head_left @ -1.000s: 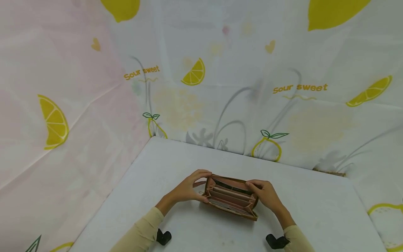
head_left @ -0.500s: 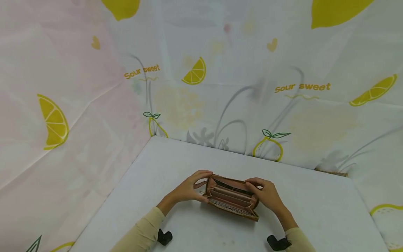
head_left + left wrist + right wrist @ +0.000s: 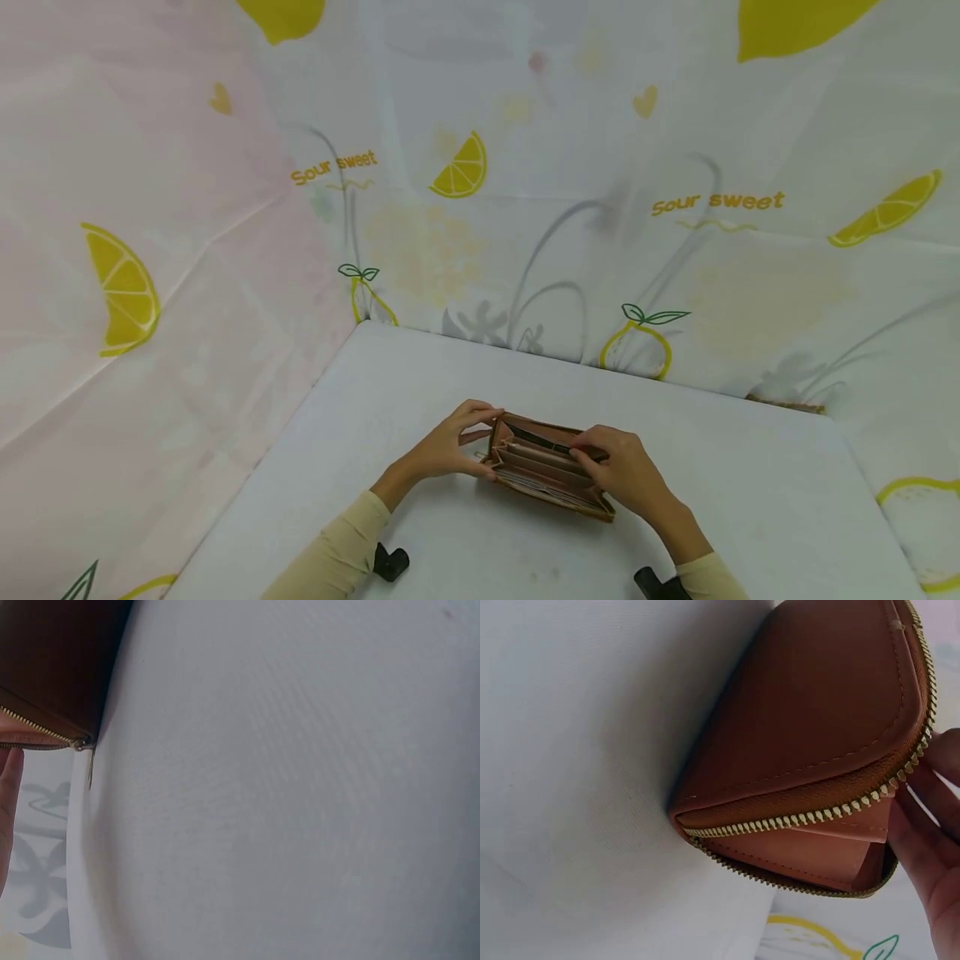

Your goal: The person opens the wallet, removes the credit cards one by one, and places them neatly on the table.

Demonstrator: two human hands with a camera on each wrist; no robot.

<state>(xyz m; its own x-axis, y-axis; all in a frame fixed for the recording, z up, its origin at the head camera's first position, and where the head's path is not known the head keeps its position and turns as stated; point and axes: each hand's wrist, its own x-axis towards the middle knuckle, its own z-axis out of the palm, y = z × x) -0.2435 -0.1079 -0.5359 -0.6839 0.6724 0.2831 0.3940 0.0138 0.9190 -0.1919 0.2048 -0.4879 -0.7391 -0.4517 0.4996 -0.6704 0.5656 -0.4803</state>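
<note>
A brown zip-around wallet (image 3: 546, 477) is spread wide, its pink inner compartments facing up. My left hand (image 3: 450, 446) grips its left end, with the thumb at the near corner and the fingers at the far rim. In the left wrist view, the brown wallet (image 3: 52, 664) shows its zip pull hanging at a corner. My right hand (image 3: 626, 468) has its thumb and fingertips inside the back compartment, at a dark flat item (image 3: 534, 437). Whether they pinch that item is unclear. From the right wrist, the gold-toothed zip (image 3: 802, 817) shows, and the fingertips are hidden in the wallet.
The wallet is over a white table (image 3: 420, 367). A pale lemon-print sheet (image 3: 525, 125) rises behind and to the left. Black wrist mounts (image 3: 390, 562) show beside the sleeves.
My right hand has left the wallet's right rim and moved left, its thumb and fingertips dipping into the back compartment. The left hand keeps its grip on the wallet's left end.
</note>
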